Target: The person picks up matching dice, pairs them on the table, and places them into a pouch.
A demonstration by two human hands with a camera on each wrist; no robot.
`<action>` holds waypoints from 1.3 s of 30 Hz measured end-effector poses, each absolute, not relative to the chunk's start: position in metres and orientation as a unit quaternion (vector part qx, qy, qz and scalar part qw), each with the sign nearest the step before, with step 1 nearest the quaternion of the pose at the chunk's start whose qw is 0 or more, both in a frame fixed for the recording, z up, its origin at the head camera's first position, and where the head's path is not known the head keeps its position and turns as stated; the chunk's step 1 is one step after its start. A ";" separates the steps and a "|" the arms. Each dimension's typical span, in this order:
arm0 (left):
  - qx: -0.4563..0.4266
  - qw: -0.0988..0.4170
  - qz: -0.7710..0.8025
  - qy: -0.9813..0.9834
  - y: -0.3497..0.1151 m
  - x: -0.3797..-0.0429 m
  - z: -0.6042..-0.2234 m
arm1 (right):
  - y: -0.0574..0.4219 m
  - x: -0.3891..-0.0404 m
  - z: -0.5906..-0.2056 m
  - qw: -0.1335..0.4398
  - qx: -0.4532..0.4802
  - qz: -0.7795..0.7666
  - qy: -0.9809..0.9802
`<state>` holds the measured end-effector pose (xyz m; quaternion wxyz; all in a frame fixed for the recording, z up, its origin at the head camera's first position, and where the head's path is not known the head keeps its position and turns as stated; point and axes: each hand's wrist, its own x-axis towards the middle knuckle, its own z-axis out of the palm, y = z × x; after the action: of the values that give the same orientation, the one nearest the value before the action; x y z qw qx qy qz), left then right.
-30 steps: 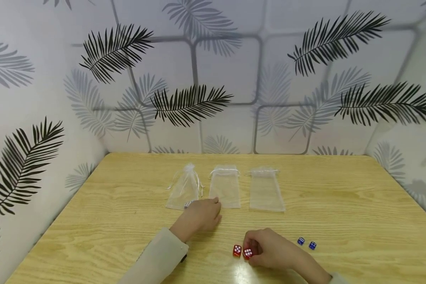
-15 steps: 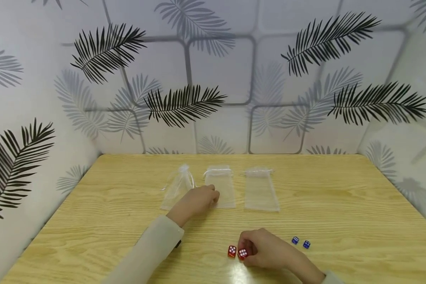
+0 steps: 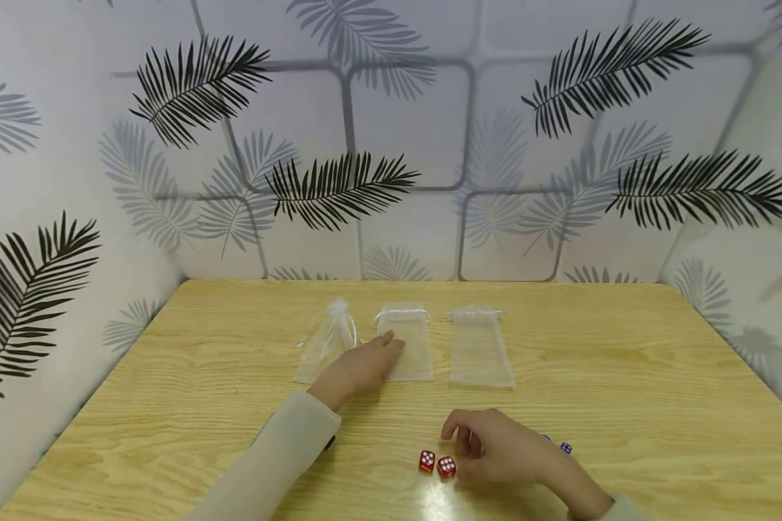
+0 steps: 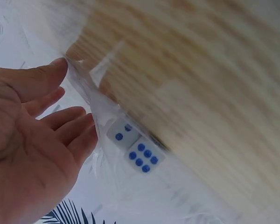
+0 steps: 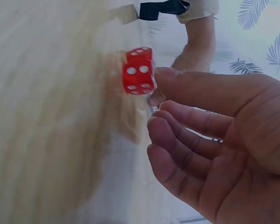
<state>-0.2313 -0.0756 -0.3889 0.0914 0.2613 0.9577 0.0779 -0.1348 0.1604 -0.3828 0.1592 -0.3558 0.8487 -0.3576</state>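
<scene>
Head view is showing the left hand (image 3: 358, 365) reaching over the near left part of a flat, sheer white drawstring bag (image 3: 420, 359); its fingers are extending loosely, pinching nothing, and whether they are touching the cloth cannot be told. Left of this middle bag, a gathered white mesh bag (image 3: 322, 347) is lying; right of it, a flat white mesh bag (image 3: 481, 351). Left wrist view is showing two white blue-pipped cube dice (image 4: 146, 156) through mesh, probably the gathered bag's.

Nearer the person than the middle bag, a translucent red white-pipped cube die (image 3: 426, 461) and its red twin (image 3: 446, 467) are resting on the yellow wood-grain table (image 3: 169, 405). The right hand (image 3: 498, 452) is poising beside the twin, thumb close, fingers curving well away from the thumb, not pinching. Farther right, a small blue cube die (image 3: 565, 448) is sitting, another mostly hidden.

The red dice are looking light, hard and slightly slippery, so opposite side faces should suit a pinch; the limp bags are probably calling for a hold at the mouth.
</scene>
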 end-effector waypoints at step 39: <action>0.310 0.047 0.098 0.944 -0.071 -0.225 -0.388 | 0.153 -0.177 -0.369 0.019 -0.235 -0.428 0.873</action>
<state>-0.2249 -0.0713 -0.3881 0.0468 0.3105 0.9443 0.0983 -0.1775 0.1529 -0.3691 0.0193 -0.2346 0.8728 -0.4276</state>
